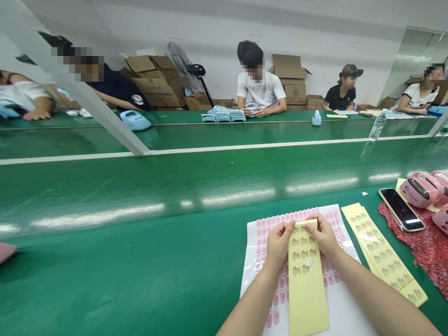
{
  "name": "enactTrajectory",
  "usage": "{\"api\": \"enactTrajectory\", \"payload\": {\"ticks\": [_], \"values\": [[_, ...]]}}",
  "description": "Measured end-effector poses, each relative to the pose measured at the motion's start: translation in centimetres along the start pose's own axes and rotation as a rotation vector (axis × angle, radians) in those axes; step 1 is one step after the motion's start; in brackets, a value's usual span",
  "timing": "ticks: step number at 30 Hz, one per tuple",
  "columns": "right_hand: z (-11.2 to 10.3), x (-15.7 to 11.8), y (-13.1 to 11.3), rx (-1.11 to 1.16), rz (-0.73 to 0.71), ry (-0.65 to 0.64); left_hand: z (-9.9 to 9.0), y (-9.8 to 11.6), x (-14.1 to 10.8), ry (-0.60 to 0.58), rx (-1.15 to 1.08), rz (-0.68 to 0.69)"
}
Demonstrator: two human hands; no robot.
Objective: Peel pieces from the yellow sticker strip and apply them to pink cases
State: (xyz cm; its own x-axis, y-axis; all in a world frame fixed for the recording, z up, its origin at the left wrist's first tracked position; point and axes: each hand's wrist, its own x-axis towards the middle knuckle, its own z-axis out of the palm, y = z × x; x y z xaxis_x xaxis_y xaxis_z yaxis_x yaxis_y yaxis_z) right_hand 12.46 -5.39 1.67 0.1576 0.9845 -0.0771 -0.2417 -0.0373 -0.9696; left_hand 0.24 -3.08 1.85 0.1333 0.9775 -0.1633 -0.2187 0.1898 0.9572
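Observation:
Both of my hands grip the top end of a long yellow label sheet (308,298) printed with rows of small dark text. My left hand (279,242) pinches its upper left edge, thumb on top. At the upper right corner, my right hand (325,235) pinches the same sheet. A small white piece (310,262) sticks to the printed part. Beneath lies a white sheet (254,275) carrying rows of pink oval stickers (276,317), partly covered by my hands and the label sheet.
To the right lie more yellow label sheets (381,252), a phone (401,210), red bubble wrap (430,247) and pink plastic items (422,190). A water bottle (378,126) stands beyond the green belt (210,172). Across it, several people sit near light blue items (224,114). A grey post (101,102) slants at left.

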Motion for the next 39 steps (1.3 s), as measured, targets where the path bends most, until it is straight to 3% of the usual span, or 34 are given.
{"api": "enactTrajectory", "payload": {"ticks": [9,19,39], "values": [[-0.44,0.30,0.07,-0.114,-0.007,0.056,-0.01,0.36,-0.25,-0.092,0.076,0.042],[-0.23,0.23,0.11,-0.121,0.013,0.002,0.04,0.29,0.07,-0.074,0.064,0.021],[-0.18,0.22,-0.25,-0.183,0.040,0.049,-0.14,0.12,-0.01,-0.110,0.139,0.008]]}}
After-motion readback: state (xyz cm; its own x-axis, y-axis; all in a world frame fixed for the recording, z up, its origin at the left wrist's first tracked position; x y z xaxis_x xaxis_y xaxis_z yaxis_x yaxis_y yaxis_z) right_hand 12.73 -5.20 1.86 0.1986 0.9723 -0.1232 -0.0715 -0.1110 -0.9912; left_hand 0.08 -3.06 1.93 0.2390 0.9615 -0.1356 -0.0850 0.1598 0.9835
